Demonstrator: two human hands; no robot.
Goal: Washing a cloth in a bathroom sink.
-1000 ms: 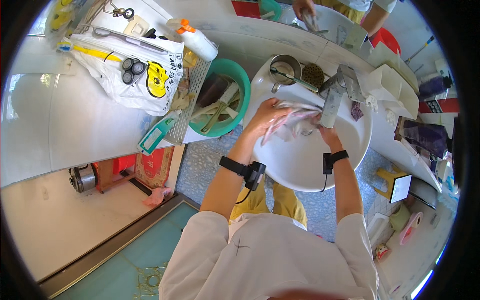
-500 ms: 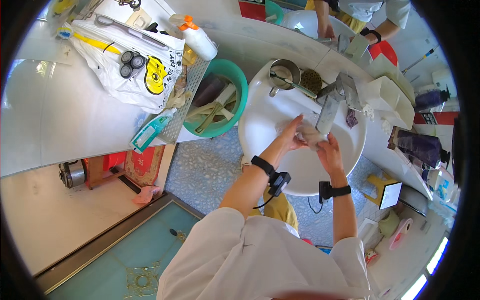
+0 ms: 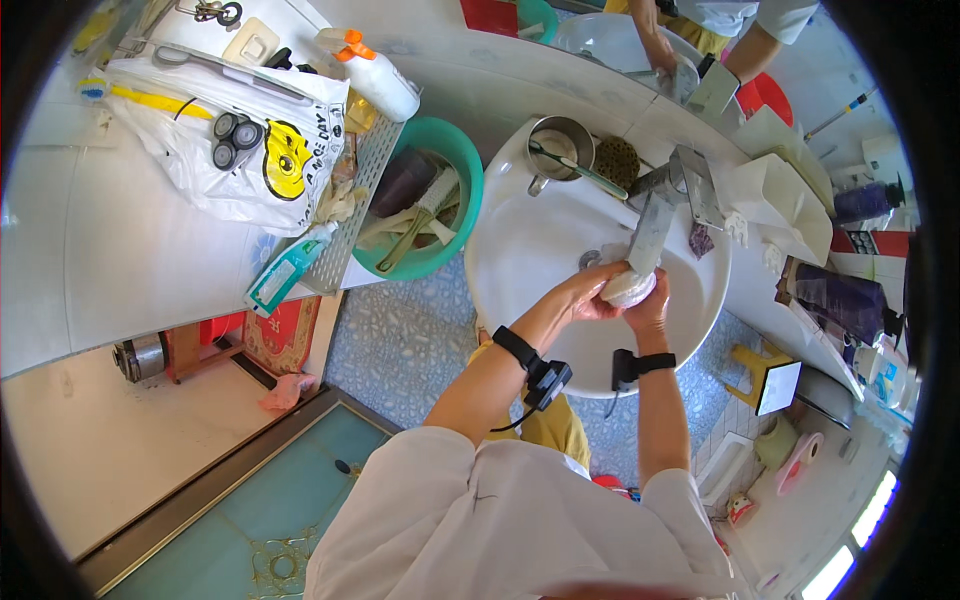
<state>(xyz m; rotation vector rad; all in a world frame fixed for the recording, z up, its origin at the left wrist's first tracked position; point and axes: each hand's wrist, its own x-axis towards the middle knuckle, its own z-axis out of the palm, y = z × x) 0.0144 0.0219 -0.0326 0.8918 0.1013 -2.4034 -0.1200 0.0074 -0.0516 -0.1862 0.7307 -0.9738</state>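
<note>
Over the white washbasin (image 3: 515,235), both of my hands close around a white, rounded, wet-looking thing (image 3: 628,289). It might be bunched cloth, but its kind is not clear. My left hand (image 3: 588,292) grips it from the left with the fingers curled under. On the other side, my right hand (image 3: 651,306) wraps its right edge. The flat metal tap spout (image 3: 652,230) reaches out just above, and its tip hides part of the thing's top. A round metal drain (image 3: 590,259) shows beside my left hand.
A metal mug (image 3: 560,135) with a toothbrush (image 3: 580,169) across it and a brown round scrubber (image 3: 616,162) stand at the basin's back. A green tub (image 3: 474,200) holding a brush is to the left, beside a counter with a plastic bag (image 3: 210,130) and a spray bottle (image 3: 378,82).
Both hands have come closer together and slightly lower, under the spout. The white thing, earlier spread and blurred between them, is now gathered into a compact round shape.
</note>
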